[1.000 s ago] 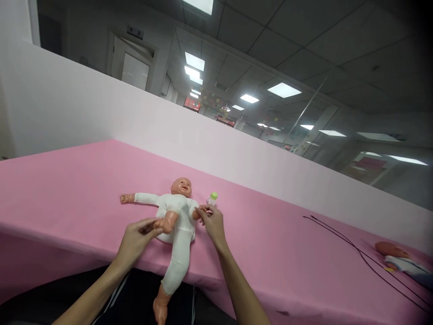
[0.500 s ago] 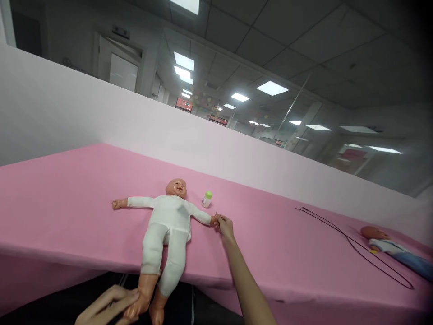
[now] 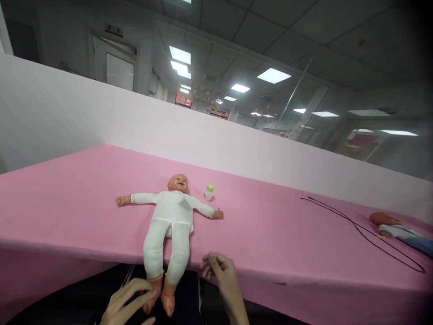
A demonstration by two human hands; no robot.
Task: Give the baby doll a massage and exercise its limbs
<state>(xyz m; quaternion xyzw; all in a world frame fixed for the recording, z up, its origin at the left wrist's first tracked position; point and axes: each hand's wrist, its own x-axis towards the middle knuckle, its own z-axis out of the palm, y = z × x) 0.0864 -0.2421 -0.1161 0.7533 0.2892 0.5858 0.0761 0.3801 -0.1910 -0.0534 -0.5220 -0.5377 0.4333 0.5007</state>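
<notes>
Across the near edge of the table (image 3: pixel 264 230): doll (image 3: pixel 172 206) laid face-up, seemingly steadied by spread arms (image 3: pixel 144 198), feet (image 3: pixel 168 303) overhanging | left grip (image 3: pixel 126 300): fingers parted over one foot | right grip (image 3: pixel 223 276): empty, loosely parted

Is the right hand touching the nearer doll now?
Apart. The head view shows pink cloth between the right hand and the nearer doll, beside its leg and below its arm.

Head-worn cam, single view, from near edge of pink-covered table (image 3: pixel 264 234), facing fwd/down, frame tilted, white half-wall (image 3: pixel 142 119) sloping down to R, wide FOV, baby doll (image 3: pixel 174 210) at mid range, L hand (image 3: pixel 126 301) and R hand (image 3: pixel 223 275) close to lens, btm edge.
</notes>
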